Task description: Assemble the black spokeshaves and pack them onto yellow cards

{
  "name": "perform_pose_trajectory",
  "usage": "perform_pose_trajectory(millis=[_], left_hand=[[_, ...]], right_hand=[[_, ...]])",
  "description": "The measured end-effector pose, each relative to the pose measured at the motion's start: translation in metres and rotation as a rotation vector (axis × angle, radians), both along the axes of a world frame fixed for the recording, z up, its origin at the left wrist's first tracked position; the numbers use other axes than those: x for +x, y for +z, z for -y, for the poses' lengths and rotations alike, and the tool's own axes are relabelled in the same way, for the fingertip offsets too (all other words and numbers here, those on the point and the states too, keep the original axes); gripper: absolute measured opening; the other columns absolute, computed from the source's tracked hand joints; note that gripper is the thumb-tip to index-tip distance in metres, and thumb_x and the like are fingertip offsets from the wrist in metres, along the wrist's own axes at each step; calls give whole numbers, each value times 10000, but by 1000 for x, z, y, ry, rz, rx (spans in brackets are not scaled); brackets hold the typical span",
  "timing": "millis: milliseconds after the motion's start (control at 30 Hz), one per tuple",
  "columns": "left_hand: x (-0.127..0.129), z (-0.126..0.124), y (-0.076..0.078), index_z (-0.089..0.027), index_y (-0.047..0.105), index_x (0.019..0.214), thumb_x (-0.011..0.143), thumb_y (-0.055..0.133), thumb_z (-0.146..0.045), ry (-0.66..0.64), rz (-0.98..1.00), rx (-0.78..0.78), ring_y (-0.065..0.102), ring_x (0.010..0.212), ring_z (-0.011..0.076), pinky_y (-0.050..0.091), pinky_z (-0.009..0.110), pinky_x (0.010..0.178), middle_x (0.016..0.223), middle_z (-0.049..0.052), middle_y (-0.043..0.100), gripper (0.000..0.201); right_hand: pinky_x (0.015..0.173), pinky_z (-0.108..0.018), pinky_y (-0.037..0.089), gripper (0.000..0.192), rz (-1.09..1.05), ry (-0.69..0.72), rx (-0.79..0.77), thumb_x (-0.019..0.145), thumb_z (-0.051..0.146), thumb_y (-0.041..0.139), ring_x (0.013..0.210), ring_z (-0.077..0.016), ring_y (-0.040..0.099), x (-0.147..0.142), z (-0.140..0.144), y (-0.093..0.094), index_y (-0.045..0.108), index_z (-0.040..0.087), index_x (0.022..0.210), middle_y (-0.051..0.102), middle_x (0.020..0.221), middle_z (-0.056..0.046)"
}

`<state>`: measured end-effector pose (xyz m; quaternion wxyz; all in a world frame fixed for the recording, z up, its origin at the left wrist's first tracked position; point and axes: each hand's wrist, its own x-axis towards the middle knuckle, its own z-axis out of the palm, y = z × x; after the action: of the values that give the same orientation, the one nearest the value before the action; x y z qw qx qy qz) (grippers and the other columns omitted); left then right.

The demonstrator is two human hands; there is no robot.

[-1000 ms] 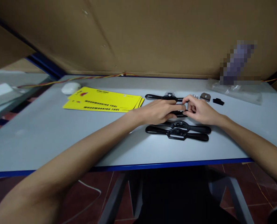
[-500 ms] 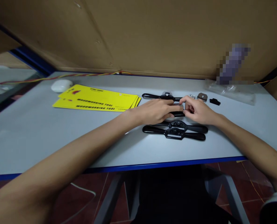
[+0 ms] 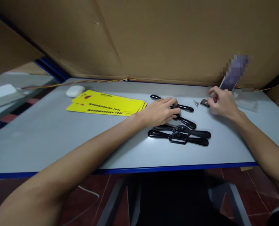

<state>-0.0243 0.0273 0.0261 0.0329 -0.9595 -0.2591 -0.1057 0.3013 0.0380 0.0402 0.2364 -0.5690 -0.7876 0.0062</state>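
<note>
A black two-handled tool [image 3: 187,122] lies at the fingertips of the left hand [image 3: 162,111], its middle mostly covered and one handle slanting out to the right, toward the person. The left fingers are bent and close together; whether they pinch the tool or only rest on it cannot be made out. Beyond it, a second black tool [image 3: 186,108] passes partly behind the same fingers. Two more, a black bar [image 3: 199,133] and a glossy one [image 3: 198,141], lie nearer the person, side by side. The right hand [image 3: 214,99] curls at the end of a metal blade [image 3: 203,103]; its grip is hidden. Small screws [image 3: 196,103] lie left of the blade. Yellow cards [image 3: 106,103] overlap farther left.
</note>
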Motion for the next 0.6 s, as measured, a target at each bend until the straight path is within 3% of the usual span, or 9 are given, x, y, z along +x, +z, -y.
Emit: perform_pose_trajectory(millis=[67, 167, 267, 367, 467, 600], left_hand=[[-1, -2, -3, -217, 684, 1144, 1086, 473, -324, 20, 25, -52, 629, 1035, 263, 529, 400, 900, 1276, 137, 586, 243], [-2, -7, -8, -219, 658, 1123, 1071, 513, -358, 95, 101, -157, 628, 987, 239, 519, 363, 845, 1230, 106, 595, 207], [-4, -12, -13, -215, 653, 1095, 1040, 563, -374, 165, 185, -210, 600, 1033, 260, 502, 394, 913, 1174, 100, 609, 191], [-6, -17, -19, -211, 672, 1105, 1020, 590, -387, 228, 241, -163, 550, 1167, 312, 448, 473, 1025, 1285, 135, 605, 211], [-7, -19, -21, -212, 642, 1258, 1013, 593, -412, 287, 283, -171, 513, 1304, 346, 400, 516, 1101, 1406, 158, 584, 320], [-10, -24, -22, -187, 619, 1314, 1006, 582, -483, 339, 305, -227, 629, 1176, 317, 447, 473, 1066, 1272, 137, 675, 429]], right_hand=[[799, -453, 454, 204, 8, -18, -2, 891, 283, 619, 713, -286, 616, 9, -4, 1, 645, 232, 1088, 648, 774, -60], [853, -477, 491, 235, 113, 54, -7, 901, 343, 604, 917, -337, 664, 19, -8, -3, 661, 223, 1096, 703, 1020, -139], [938, -517, 486, 220, 228, 118, -67, 921, 386, 567, 1124, -380, 645, 22, -10, -9, 647, 217, 1036, 685, 1246, -187], [904, -501, 478, 225, 266, 109, -133, 950, 402, 540, 1068, -373, 662, 22, -11, -13, 613, 217, 1055, 717, 1163, -181], [854, -455, 465, 242, 243, 107, -147, 960, 396, 540, 939, -338, 666, 21, -10, -13, 588, 220, 1118, 729, 1022, -142], [841, -431, 467, 230, 163, 175, -162, 948, 375, 557, 947, -320, 665, 19, -10, -13, 593, 224, 1117, 741, 1078, -141]])
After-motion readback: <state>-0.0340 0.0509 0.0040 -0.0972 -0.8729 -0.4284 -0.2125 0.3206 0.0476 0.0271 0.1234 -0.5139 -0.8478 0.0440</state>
